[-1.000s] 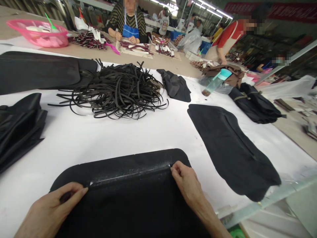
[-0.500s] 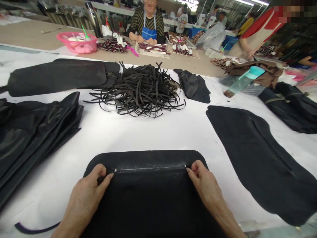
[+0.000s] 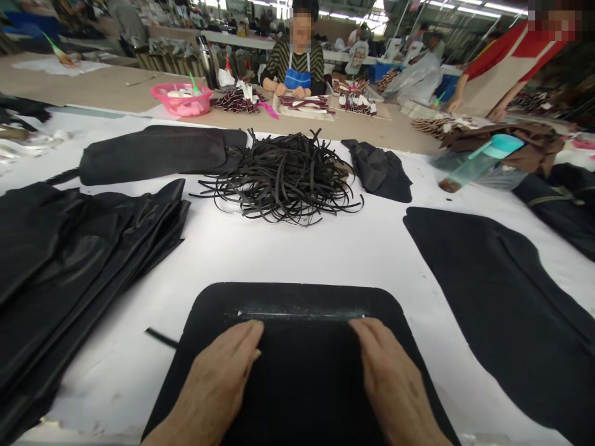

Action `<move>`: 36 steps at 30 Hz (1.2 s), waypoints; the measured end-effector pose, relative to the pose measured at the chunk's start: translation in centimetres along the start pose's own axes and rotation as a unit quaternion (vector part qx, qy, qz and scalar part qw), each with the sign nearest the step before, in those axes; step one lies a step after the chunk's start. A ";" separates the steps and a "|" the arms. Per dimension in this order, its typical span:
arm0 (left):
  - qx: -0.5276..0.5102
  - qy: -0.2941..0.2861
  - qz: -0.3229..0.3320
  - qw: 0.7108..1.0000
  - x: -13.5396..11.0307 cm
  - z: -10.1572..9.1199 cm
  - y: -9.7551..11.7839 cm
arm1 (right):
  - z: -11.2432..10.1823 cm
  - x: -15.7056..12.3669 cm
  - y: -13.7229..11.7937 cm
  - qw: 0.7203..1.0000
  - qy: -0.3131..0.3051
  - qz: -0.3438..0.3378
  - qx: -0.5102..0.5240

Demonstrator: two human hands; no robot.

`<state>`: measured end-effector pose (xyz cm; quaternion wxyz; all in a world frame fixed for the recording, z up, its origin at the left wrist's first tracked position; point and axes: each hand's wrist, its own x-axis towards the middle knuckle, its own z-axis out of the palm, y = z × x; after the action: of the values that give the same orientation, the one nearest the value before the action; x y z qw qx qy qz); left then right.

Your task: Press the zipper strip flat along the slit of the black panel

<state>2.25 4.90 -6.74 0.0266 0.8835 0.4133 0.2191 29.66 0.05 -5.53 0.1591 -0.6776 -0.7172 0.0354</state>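
Observation:
A black, leather-like panel (image 3: 302, 384) with rounded far corners lies on the white-covered table in front of me. Across it, near the far edge, runs a thin pale slit or line (image 3: 302, 316) with whitish smears and a small white mark at each end. My left hand (image 3: 216, 378) rests on the panel with its fingers stretched toward the line's left part. On the right side, my right hand (image 3: 393, 378) lies in the same way, fingertips close to the line. Both hands look open, with some fingers hidden from view. A narrow black strip (image 3: 160, 337) sticks out beyond the panel's left edge.
Folded black sheets (image 3: 93, 248) lie to the left. Beyond the panel sits a heap of thin black strips (image 3: 288, 176). Another black panel (image 3: 493, 291) lies right, below a tilted bottle (image 3: 483, 162). Across the table are a pink basket (image 3: 181, 102) and two people.
Both hands have released their pinch at the line's ends and moved inward, now lying on the panel below it. The camera view has shifted left.

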 end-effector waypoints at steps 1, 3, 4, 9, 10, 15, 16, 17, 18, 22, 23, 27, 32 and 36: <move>0.010 -0.023 0.066 0.997 0.1 0.6 0.6 | 0.6 0.1 -1.3 0.999 0.001 -0.047 -0.012; 0.039 -0.083 0.145 0.985 0.3 1.8 1.6 | 2.0 0.4 -3.5 0.995 0.000 -0.100 -0.022; 0.055 -0.108 0.159 0.980 0.3 2.4 1.8 | 2.7 0.5 -4.3 0.994 -0.001 -0.106 -0.030; 0.078 -0.148 0.148 0.975 -0.2 4.2 1.5 | 4.7 0.6 -5.4 0.989 -0.013 -0.118 -0.091; 0.074 -0.151 0.145 0.975 -0.2 4.2 1.5 | 4.8 0.6 -5.4 0.987 -0.017 -0.123 -0.101; 0.045 -0.174 0.128 0.975 0.1 3.7 1.6 | 4.8 0.4 -5.4 0.982 -0.022 -0.141 -0.123; 0.036 -0.181 0.124 0.975 0.1 3.5 1.7 | 4.8 0.4 -5.2 0.983 -0.013 -0.143 -0.118; 0.024 -0.190 0.120 0.974 0.2 3.2 1.7 | 4.6 0.3 -4.9 0.983 -0.007 -0.146 -0.112; 0.012 -0.199 0.116 0.973 0.2 2.9 1.5 | 4.4 0.2 -4.5 0.983 -0.003 -0.150 -0.109; -0.024 -0.226 0.085 0.970 -0.6 1.1 0.1 | 3.3 -0.5 -1.3 0.973 0.000 -0.183 -0.140; -0.030 -0.227 0.080 0.970 -0.9 0.7 -0.4 | 3.0 -0.8 -0.4 0.971 0.002 -0.189 -0.149; -0.042 -0.216 0.054 0.974 -2.6 -0.5 -2.3 | 2.0 -1.9 2.7 0.968 0.005 -0.195 -0.158; -0.044 -0.176 0.015 0.983 -3.2 -0.2 -2.8 | 1.7 -2.4 3.6 0.971 -0.005 -0.183 -0.153; -0.079 -0.126 0.001 0.989 -2.9 -0.2 -3.0 | 2.2 -2.5 4.5 0.977 -0.008 -0.157 -0.142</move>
<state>-1.58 4.71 -8.32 0.1479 0.8994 0.3873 0.1383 33.49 -1.71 -9.25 0.0593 -0.5716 -0.8137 -0.0871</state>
